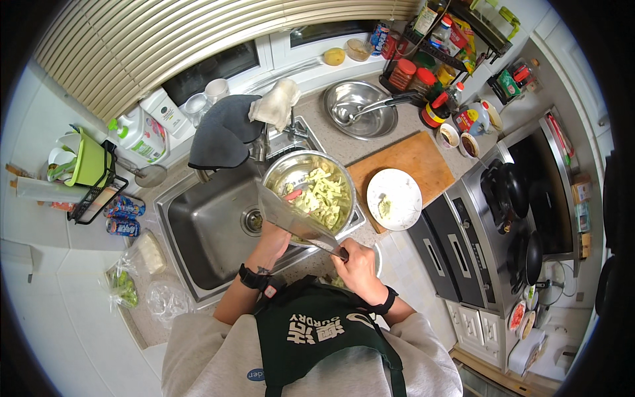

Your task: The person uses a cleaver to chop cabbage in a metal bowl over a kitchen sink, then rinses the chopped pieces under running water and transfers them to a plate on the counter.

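My right hand (358,265) grips the dark handle of a cleaver (297,216). Its broad blade slants up and left across the near side of a stainless-steel bowl (274,166). Pale green chopped vegetable pieces (327,196), perhaps cabbage, fill much of that bowl, which stands at the sink's right edge. Behind the blade is my left hand (274,239), its fingers mostly hidden, so their grip is unclear. A small pinkish-red thing (292,194) shows past the blade; I cannot tell what it is. Right of the bowl, a white plate (404,191) holds a vegetable scrap.
The plate rests partly on a wooden cutting board (421,154). A steel basin (337,126) with a ladle lies behind. Left is the sink (198,238), with a grey cloth (223,131) over its tap area. The stove (488,223) stands right; plastic bags (168,300) lie left.
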{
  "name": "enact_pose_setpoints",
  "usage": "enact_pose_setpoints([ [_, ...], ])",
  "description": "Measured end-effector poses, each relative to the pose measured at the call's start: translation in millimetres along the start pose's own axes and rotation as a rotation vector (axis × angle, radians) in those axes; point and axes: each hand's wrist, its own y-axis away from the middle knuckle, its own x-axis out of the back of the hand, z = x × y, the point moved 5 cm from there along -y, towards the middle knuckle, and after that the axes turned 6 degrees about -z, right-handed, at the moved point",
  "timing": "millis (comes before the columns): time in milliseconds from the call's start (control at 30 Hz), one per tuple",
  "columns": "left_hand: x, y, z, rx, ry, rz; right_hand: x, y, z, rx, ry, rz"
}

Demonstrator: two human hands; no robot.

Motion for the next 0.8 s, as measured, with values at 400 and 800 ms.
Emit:
enact_pose_setpoints([
  [400,4.9,6.3,1.8,0.028,0.056,0.059,1.7,0.7,-5.1,0.043,0.068,0.031],
  [800,-10.1,13.5,13.5,-0.008,-0.207,-0.036,-5.2,-2.7,2.0,-0.041,0.118,-0.027],
])
